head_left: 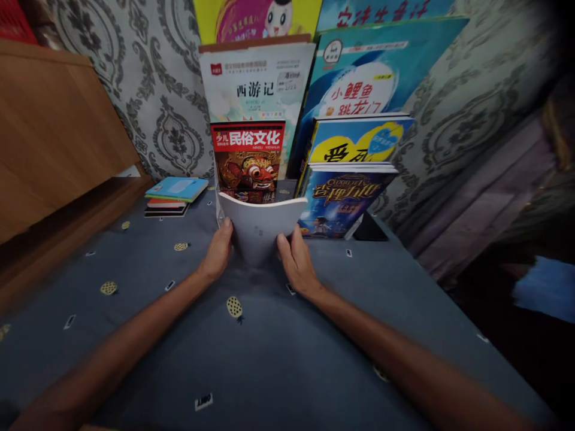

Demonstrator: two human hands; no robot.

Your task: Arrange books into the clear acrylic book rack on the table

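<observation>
Cover titles: 西游记 book (256, 90), red 民俗文化 book (248, 158)

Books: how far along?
Done: a row of books stands upright against the patterned wallpaper, with a red magazine at the front. In hand: the left hand and right hand grip a bowed white-covered book before that row. Left: a small notebook pile lies flat.

The left hand (218, 251) and right hand (296, 262) hold a bowed white softcover book (256, 230) upright between them, one at each side; just behind it stands a red Chinese-titled magazine (248, 158) among other glossy, colourful books; slate-blue printed cloth (148, 341) lies beneath the hands; a small stack of notebooks (176, 191) sits left, near grey damask wallpaper (162, 78).
</observation>
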